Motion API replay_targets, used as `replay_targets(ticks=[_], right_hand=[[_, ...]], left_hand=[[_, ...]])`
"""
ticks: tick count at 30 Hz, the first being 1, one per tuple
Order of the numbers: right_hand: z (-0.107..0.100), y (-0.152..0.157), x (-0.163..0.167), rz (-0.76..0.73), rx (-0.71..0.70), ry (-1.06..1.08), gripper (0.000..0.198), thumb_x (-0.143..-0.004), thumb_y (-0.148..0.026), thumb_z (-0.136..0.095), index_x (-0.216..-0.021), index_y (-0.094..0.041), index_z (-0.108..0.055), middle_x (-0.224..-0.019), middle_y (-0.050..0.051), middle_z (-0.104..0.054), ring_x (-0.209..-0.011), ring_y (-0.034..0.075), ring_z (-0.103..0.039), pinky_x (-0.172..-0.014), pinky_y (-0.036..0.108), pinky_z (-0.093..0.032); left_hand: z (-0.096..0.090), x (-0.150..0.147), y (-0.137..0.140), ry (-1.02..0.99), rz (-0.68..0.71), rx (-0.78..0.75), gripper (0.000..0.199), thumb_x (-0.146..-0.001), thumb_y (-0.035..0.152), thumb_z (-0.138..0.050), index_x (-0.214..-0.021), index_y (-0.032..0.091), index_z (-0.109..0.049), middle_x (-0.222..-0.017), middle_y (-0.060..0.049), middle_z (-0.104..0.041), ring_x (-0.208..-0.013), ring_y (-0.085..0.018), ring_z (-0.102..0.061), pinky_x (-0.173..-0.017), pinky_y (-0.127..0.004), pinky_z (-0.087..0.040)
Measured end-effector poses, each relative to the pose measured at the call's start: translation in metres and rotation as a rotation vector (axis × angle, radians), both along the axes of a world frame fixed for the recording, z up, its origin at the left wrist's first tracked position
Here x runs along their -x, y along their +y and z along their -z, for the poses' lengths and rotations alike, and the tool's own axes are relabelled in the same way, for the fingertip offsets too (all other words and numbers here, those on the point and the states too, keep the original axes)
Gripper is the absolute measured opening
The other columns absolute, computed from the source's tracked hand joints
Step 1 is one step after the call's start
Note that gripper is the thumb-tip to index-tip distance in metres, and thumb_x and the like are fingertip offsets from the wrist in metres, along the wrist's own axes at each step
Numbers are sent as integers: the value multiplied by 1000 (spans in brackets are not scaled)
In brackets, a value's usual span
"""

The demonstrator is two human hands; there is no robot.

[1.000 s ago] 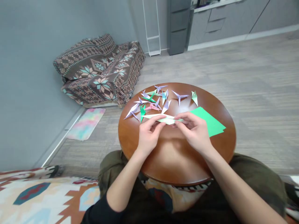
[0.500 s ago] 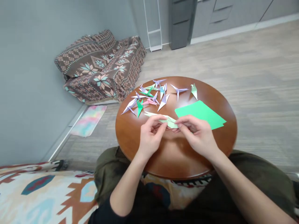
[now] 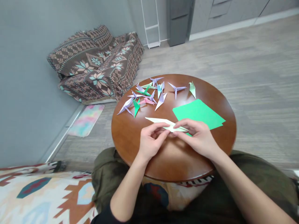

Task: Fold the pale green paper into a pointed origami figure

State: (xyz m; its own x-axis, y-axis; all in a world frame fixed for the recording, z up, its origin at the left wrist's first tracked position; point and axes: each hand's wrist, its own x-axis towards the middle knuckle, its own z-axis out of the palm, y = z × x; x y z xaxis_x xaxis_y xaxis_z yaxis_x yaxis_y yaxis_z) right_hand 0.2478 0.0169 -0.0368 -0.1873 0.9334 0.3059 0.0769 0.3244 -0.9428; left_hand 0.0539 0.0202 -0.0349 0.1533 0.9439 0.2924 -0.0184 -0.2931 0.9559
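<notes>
A pale green folded paper, long and pointed at its ends, is held between both hands just above the near half of the round table. My left hand pinches its lower middle between thumb and fingers. Close beside it, my right hand grips the paper with thumb and index finger, and one tip of it shows over those fingers. Behind the right hand lie green paper sheets on the wooden table, partly covered by that hand.
Several folded paper cranes, among them a pink one and a dark green one, cluster at the table's far left. A purple crane and a light green crane lie apart from them. A covered sofa stands beyond.
The folded paper and both hands have come slightly lower in view, and more of the paper's length now shows, including a tip by the right fingers. The camera view has shifted a little.
</notes>
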Motion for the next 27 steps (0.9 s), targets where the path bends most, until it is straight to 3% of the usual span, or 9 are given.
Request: replay_targets(ticks=[7, 14, 27], right_hand=[[0, 3, 2, -4, -80, -59, 2, -91, -20, -72, -91, -21, -72, -88, 6, -78, -76, 19, -74, -69, 29, -57], [3, 3, 2, 10, -46, -4, 8, -87, -23, -79, -91, -22, -72, -85, 4, -79, -75, 18, -74, -68, 27, -56], [2, 3, 1, 23, -138, -117, 4, -90, -23, -76, -90, -21, -72, -86, 6, -79, -76, 21, -74, -69, 32, -56]], left_hand=[[0, -1, 0, 75, -43, -119, 4, -86, 15, -77, -90, 16, -79, -87, -7, -82, -77, -17, -79, -76, -24, -65], [4, -1, -1, -3, 29, -74, 15, -88, 14, -76, -103, 16, -78, -97, -8, -81, -79, -17, -79, -78, -24, -65], [1, -2, 0, 62, -68, -80, 2, -86, 15, -79, -86, 16, -80, -82, -4, -81, -73, -15, -77, -73, -22, -64]])
